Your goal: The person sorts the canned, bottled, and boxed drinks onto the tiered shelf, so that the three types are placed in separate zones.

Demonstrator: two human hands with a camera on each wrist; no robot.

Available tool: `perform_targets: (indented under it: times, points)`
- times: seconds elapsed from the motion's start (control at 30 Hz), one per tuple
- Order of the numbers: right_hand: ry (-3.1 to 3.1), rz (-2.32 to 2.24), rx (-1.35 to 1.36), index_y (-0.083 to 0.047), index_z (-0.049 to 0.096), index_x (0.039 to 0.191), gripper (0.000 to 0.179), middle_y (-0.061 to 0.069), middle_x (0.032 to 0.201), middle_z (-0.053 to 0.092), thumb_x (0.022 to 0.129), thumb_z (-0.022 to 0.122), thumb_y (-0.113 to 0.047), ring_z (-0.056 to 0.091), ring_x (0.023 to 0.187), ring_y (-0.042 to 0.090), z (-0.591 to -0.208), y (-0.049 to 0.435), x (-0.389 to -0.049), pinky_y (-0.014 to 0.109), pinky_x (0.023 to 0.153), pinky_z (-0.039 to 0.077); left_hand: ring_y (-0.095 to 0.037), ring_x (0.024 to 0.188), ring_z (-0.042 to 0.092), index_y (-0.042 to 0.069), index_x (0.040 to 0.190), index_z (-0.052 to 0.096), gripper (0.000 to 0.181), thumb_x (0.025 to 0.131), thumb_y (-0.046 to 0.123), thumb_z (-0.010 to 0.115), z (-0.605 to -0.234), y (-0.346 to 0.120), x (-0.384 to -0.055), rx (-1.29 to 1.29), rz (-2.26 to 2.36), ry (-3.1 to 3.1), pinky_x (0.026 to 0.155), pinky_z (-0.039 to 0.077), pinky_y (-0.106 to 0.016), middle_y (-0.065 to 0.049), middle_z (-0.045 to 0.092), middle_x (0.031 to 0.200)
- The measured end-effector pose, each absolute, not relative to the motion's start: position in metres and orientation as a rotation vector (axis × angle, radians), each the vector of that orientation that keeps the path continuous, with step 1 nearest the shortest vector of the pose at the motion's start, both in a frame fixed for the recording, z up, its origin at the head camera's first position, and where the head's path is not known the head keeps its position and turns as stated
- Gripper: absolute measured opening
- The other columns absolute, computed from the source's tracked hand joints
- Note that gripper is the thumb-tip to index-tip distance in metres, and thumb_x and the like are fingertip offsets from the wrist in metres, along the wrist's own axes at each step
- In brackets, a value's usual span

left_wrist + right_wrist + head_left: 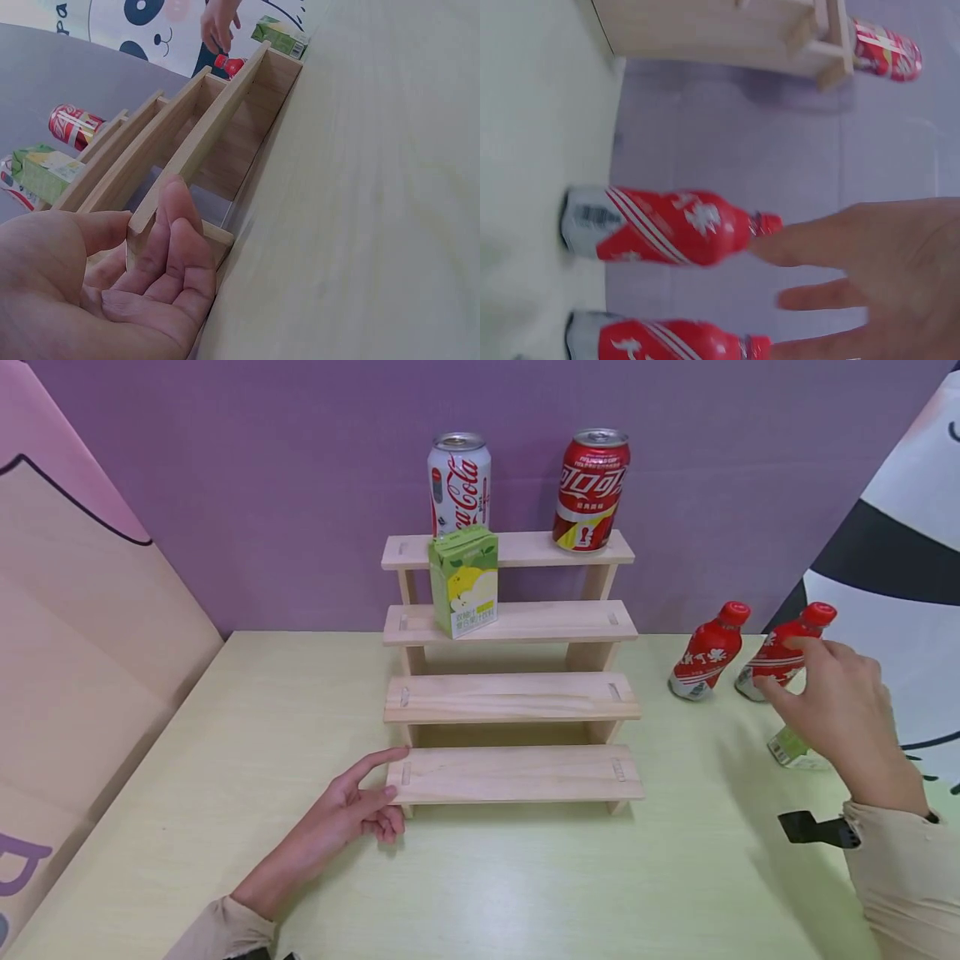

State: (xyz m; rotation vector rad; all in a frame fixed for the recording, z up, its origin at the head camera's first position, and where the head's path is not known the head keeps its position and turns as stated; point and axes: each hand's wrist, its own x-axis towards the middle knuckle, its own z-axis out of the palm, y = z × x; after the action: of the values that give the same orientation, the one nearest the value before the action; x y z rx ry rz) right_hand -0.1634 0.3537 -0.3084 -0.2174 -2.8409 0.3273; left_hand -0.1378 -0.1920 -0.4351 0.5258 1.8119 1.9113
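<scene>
A stepped wooden shelf [513, 775] stands mid-table. My left hand [341, 818] pinches the left end of its lowest step, thumb on one side and fingers on the other in the left wrist view. At the right, my right hand [843, 710] hovers by the farther-right red bottle [776, 652], thumb and fingers spread. Nothing shows in its grasp; in the right wrist view its fingers [817, 240] are near the caps. Another red bottle [705, 652] stands to the left. A green carton [797, 750] is partly hidden below my right hand.
The top step bears a white cola can [460, 485] on the left and a red cola can [592, 489] on the right. A green juice carton [465, 581] stands on the step below, in front of the white can. A purple backdrop [300, 510] rises behind.
</scene>
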Motion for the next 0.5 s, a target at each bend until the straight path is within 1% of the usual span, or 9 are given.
perform_targets:
  times: [0.07, 0.13, 0.2, 0.27, 0.37, 0.43, 0.5]
  points:
    - [-2.904, 0.291, -0.229, 0.013, 0.041, 0.132, 0.064, 0.043, 0.125, 0.038, 0.088, 0.072, -0.023, 0.032, 0.113, 0.061, -0.308, 0.363, -0.162, 0.078, 0.082, 0.036, -0.021, 0.073, 0.062, 0.021, 0.156, 0.029, 0.054, 0.106, 0.021, 0.050, -0.435, -0.192, -0.138, 0.533, 1.911, 1.816, 0.069, 0.055, -0.032, -0.023, 0.068, 0.084]
    - [-2.972, 0.271, -0.237, 0.014, 0.040, 0.131, 0.069, 0.044, 0.121, 0.038, 0.086, 0.074, -0.026, 0.031, 0.111, 0.060, -0.309, 0.373, -0.161, 0.078, 0.082, 0.035, -0.021, 0.073, 0.063, 0.019, 0.156, 0.028, 0.055, 0.106, 0.021, 0.050, -0.435, -0.191, -0.137, 0.541, 1.911, 1.816, 0.069, 0.056, -0.032, -0.024, 0.068, 0.084]
    - [-3.032, 0.258, -0.264, 0.015, 0.037, 0.132, 0.072, 0.044, 0.119, 0.037, 0.086, 0.074, -0.028, 0.031, 0.110, 0.059, -0.309, 0.382, -0.159, 0.077, 0.082, 0.037, -0.021, 0.073, 0.063, 0.018, 0.156, 0.028, 0.055, 0.106, 0.022, 0.050, -0.435, -0.191, -0.137, 0.542, 1.907, 1.819, 0.069, 0.055, -0.032, -0.024, 0.068, 0.084]
    - [-3.088, 0.264, -0.350, 0.016, 0.030, 0.137, 0.081, 0.045, 0.120, 0.033, 0.087, 0.072, -0.033, 0.031, 0.108, 0.061, -0.309, 0.389, -0.157, 0.076, 0.080, 0.039, -0.021, 0.073, 0.062, 0.018, 0.156, 0.028, 0.055, 0.106, 0.022, 0.050, -0.435, -0.191, -0.137, 0.539, 1.906, 1.820, 0.069, 0.055, -0.032, -0.024, 0.068, 0.084]
    - [-3.151, 0.254, -0.514, 0.017, 0.020, 0.140, 0.090, 0.046, 0.116, 0.028, 0.087, 0.070, -0.036, 0.032, 0.102, 0.063, -0.309, 0.398, -0.154, 0.072, 0.074, 0.044, -0.021, 0.073, 0.062, 0.018, 0.156, 0.027, 0.055, 0.106, 0.022, 0.050, -0.435, -0.191, -0.137, 0.540, 1.904, 1.819, 0.069, 0.055, -0.032, -0.023, 0.068, 0.084]
    - [-3.200, 0.258, -0.600, 0.016, 0.017, 0.141, 0.095, 0.045, 0.113, 0.030, 0.086, 0.070, -0.041, 0.034, 0.099, 0.062, -0.309, 0.403, -0.153, 0.069, 0.071, 0.046, -0.021, 0.072, 0.063, 0.019, 0.156, 0.028, 0.054, 0.106, 0.022, 0.050, -0.435, -0.191, -0.137, 0.539, 1.905, 1.816, 0.068, 0.055, -0.032, -0.022, 0.068, 0.084]
    - [-3.233, 0.271, -0.614, 0.017, 0.021, 0.136, 0.093, 0.042, 0.105, 0.038, 0.085, 0.072, -0.041, 0.039, 0.094, 0.057, -0.309, 0.408, -0.152, 0.063, 0.066, 0.049, -0.021, 0.072, 0.063, 0.019, 0.156, 0.028, 0.054, 0.106, 0.021, 0.050, -0.435, -0.191, -0.137, 0.543, 1.905, 1.816, 0.068, 0.056, -0.032, -0.022, 0.068, 0.084]
